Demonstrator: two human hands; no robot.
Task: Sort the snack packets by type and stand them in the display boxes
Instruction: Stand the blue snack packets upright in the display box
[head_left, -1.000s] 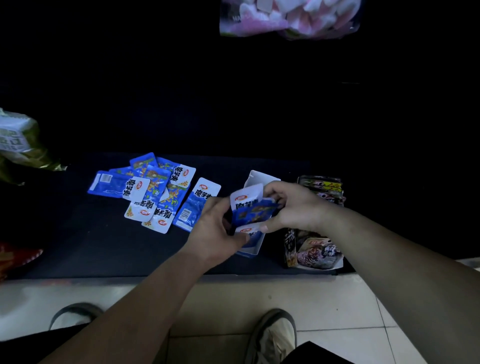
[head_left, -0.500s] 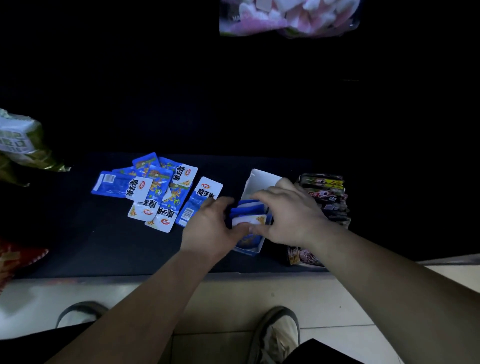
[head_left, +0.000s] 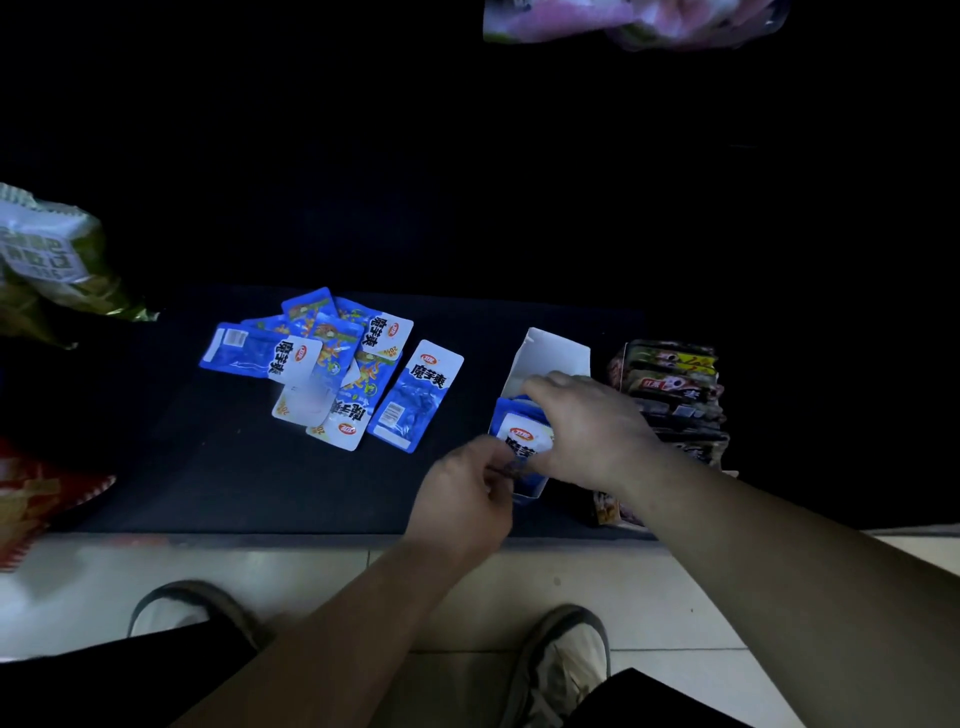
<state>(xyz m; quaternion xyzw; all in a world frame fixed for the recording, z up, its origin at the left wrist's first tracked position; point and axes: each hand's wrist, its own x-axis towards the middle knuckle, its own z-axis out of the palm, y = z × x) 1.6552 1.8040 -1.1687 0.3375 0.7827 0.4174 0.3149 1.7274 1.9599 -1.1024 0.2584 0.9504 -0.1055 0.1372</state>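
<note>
A few blue packets (head_left: 527, 439) stand upright in the white display box (head_left: 556, 348) on the dark shelf (head_left: 234, 478). The right hand (head_left: 592, 431) arches over them, fingers curled round their tops. The left hand (head_left: 462, 499) is curled at the box's near corner; whether it pinches box or packet I can't tell. A loose pile (head_left: 332, 369) of matching packets lies to the left, and a dark box (head_left: 670, 384) of other snacks sits just to the right.
</note>
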